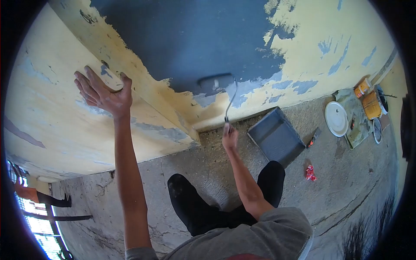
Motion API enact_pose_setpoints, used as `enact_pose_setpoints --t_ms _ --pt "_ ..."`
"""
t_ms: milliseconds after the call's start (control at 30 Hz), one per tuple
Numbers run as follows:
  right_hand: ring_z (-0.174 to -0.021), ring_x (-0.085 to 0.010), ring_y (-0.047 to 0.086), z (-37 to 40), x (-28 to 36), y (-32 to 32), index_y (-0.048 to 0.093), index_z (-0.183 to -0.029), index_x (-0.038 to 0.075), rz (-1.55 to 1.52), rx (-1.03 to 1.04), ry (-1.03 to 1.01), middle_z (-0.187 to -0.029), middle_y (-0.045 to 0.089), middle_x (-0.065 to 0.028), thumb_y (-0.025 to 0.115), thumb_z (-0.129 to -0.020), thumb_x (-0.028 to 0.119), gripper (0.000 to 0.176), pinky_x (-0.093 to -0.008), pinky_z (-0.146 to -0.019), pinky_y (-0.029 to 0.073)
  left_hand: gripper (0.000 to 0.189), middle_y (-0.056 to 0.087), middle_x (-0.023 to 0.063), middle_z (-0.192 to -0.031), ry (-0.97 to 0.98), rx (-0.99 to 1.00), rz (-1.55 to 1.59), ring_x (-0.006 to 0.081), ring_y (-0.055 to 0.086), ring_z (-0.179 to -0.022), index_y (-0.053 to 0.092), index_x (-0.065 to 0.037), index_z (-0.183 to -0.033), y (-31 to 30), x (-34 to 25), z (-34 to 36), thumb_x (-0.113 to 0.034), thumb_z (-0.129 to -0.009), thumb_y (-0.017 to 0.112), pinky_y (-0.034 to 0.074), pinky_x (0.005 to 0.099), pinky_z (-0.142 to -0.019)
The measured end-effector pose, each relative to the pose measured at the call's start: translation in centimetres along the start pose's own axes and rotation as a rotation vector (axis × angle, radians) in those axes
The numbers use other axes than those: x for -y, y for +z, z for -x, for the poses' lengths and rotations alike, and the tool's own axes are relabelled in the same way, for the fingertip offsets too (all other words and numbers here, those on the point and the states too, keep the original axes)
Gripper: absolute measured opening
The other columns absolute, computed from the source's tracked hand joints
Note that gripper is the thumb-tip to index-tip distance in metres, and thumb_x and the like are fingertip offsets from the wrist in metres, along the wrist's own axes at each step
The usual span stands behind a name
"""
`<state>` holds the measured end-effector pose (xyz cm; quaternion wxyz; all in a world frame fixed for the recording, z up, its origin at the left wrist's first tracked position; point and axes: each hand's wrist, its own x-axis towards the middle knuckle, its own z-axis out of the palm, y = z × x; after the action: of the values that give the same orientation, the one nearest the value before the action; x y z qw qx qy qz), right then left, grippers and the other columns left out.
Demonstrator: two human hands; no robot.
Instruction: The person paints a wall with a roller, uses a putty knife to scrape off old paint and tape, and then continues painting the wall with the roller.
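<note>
My right hand [230,138] is wrapped round the handle of a paint roller [216,81], whose head lies against the lower part of a wall [208,39] coated in dark grey-blue paint with ragged edges. Braced on the cream wall corner at the left, my left hand [106,92] has its fingers spread and holds nothing. A grey paint tray [276,136] rests on the floor just right of my right hand, close to the wall base.
Right of the tray lie a scraper [313,137], a red crumpled wrapper [310,173], a white lid [336,119] and a stained cloth [357,123]. Orange and white containers [371,105] stand beyond. At the far left, another person [32,195] is partly visible near a bright opening.
</note>
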<state>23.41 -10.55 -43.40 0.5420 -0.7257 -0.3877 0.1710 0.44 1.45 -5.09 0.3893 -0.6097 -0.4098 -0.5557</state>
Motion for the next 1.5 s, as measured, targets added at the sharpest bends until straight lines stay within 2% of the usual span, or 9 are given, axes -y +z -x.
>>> enact_pose_setpoints --t_ms 200,400,533,667,900,1067,1200,1267,1500 --pt "-0.053 -0.0369 0.045 -0.4 4.4 0.5 0.05 -0.077 -0.004 -0.206 -0.063 -0.15 -0.066 0.049 -0.0273 0.036 -0.102 0.038 0.051 -0.0477 -0.054 0.033 0.095 0.026 0.0194 -0.155 0.014 -0.019 0.005 0.0398 0.021 -0.144 0.036 -0.01 -0.149 -0.1 -0.1 0.1 -0.061 -0.073 0.063 0.019 0.061 -0.108" --pt "-0.046 -0.0255 0.045 13.9 -1.6 2.0 0.045 -0.064 -0.002 -0.112 0.25 0.336 -0.05 0.04 -0.0161 0.039 -0.102 0.047 0.063 -0.0452 -0.049 0.03 0.095 0.026 0.0193 -0.155 0.006 -0.006 -0.024 0.0381 0.022 -0.144 0.035 -0.011 -0.15 -0.2 -0.1 0.1 -0.062 -0.074 0.062 0.019 0.0599 -0.108" --pt "-0.043 -0.0165 0.041 15.8 -0.5 2.7 0.044 -0.069 0.004 -0.245 0.179 0.378 -0.049 0.036 -0.0052 0.039 -0.102 0.048 0.056 -0.0404 -0.042 0.029 0.094 0.027 0.0193 -0.155 0.011 -0.019 -0.043 0.0377 0.022 -0.144 0.036 -0.011 -0.15 0.0 0.0 0.0 -0.06 -0.074 0.062 0.02 0.0586 -0.108" --pt "-0.037 -0.0082 0.035 8.0 4.7 3.1 0.037 -0.074 0.015 -0.891 -0.054 0.461 -0.052 0.033 0.0046 0.036 -0.102 0.05 0.046 -0.0266 -0.031 0.028 0.091 0.027 0.0192 -0.155 0.005 -0.014 -0.057 0.0377 0.024 -0.143 0.037 -0.012 -0.149 -0.1 -0.1 0.1 -0.057 -0.074 0.062 0.022 0.0577 -0.108" --pt "-0.034 -0.0096 0.036 7.8 12.0 6.5 0.04 -0.075 0.012 -0.895 -0.007 0.329 -0.052 0.036 0.0023 0.033 -0.103 0.048 0.047 -0.0281 -0.03 0.032 0.091 0.028 0.0203 -0.154 0.025 -0.027 -0.067 0.0384 0.024 -0.143 0.037 -0.01 -0.148 0.0 0.0 0.1 -0.053 -0.073 0.062 0.023 0.0578 -0.108" --pt "-0.032 -0.011 0.036 14.1 11.8 7.3 0.046 -0.08 0.009 -0.976 0.3 0.638 -0.05 0.035 0.0028 0.032 -0.104 0.047 0.048 -0.0289 -0.03 0.032 0.09 0.03 0.0218 -0.153 0.028 -0.02 -0.06 0.0397 0.026 -0.142 0.039 -0.008 -0.147 -0.2 -0.1 0.1 -0.053 -0.073 0.062 0.023 0.0583 -0.108" --pt "-0.032 -0.0103 0.034 4.4 13.8 6.1 0.041 -0.069 0.012 -0.843 -0.237 0.21 -0.048 0.037 0.0023 0.03 -0.103 0.052 0.054 -0.0295 -0.03 0.028 0.09 0.03 0.0218 -0.153 0.033 -0.016 -0.064 0.0402 0.025 -0.142 0.039 -0.008 -0.147 0.1 0.0 0.1 -0.052 -0.073 0.063 0.023 0.0587 -0.107" --pt "-0.033 -0.0103 0.035 0.5 14.6 2.8 0.042 -0.066 0.012 -1.127 -0.058 0.453 -0.049 0.039 0.0022 0.028 -0.103 0.053 0.057 -0.0295 -0.031 0.028 0.089 0.029 0.0219 -0.153 0.03 -0.025 -0.066 0.0402 0.025 -0.142 0.04 -0.008 -0.147 0.0 0.0 0.2 -0.051 -0.073 0.063 0.024 0.0587 -0.107" --pt "-0.038 -0.0083 0.04 11.3 16.8 4.5 0.042 -0.065 0.01 -1.089 0.201 0.575 -0.052 0.041 0.0013 0.033 -0.104 0.048 0.055 -0.0286 -0.036 0.03 0.088 0.028 0.0211 -0.154 0.04 -0.029 -0.06 0.0396 0.025 -0.142 0.04 -0.008 -0.146 -0.1 -0.1 0.1 -0.051 -0.073 0.063 0.024 0.0587 -0.107"
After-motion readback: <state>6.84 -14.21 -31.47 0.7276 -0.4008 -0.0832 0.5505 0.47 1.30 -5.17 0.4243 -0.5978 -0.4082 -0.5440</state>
